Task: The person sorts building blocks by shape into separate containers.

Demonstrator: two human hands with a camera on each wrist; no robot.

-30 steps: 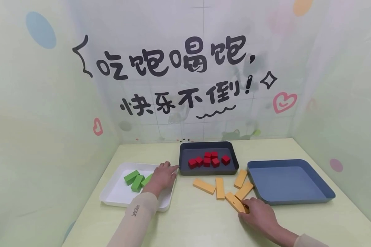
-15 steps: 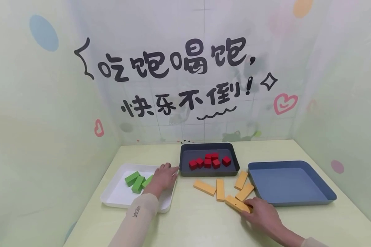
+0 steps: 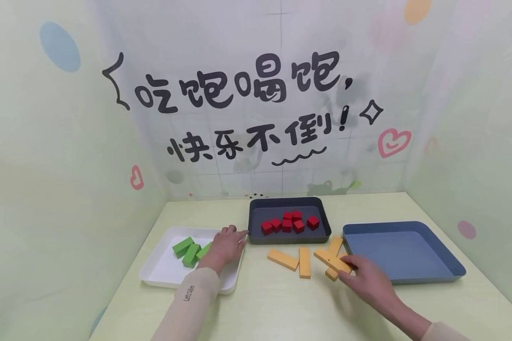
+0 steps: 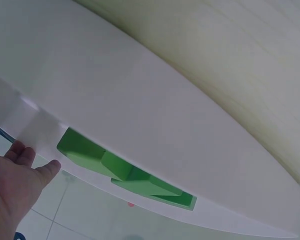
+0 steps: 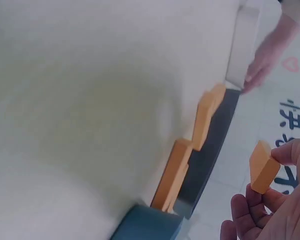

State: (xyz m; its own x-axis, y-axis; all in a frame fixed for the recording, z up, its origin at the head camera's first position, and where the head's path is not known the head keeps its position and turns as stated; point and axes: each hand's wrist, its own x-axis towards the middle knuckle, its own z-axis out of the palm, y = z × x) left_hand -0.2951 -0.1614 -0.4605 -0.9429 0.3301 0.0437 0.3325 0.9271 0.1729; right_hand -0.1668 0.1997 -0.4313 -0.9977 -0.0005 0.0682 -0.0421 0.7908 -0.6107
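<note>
My right hand (image 3: 369,279) pinches an orange block (image 3: 333,261) between thumb and fingers, lifted above the table. In the right wrist view the same orange block (image 5: 262,167) stands out from the fingertips. Partly hidden beneath it in the head view are two more orange blocks (image 3: 335,245); another orange block (image 3: 305,263) and one slanted beside it lie to the left. My left hand (image 3: 227,246) reaches over the right part of a white tray (image 3: 153,270), fingers relaxed, index finger at the dark tray's corner. Several green blocks (image 3: 191,255) lie in the white tray, one partly covered by my forearm.
At the back centre a dark grey tray (image 3: 290,240) contains several red cubes (image 3: 287,225). On the right sits a blue tray (image 3: 405,255) with nothing in it. Printed walls (image 3: 256,28) enclose the table (image 3: 264,308) at the back and both sides.
My right hand has raised the orange block off the table and moved it slightly right and away, over the other orange blocks. My left hand has stayed in place.
</note>
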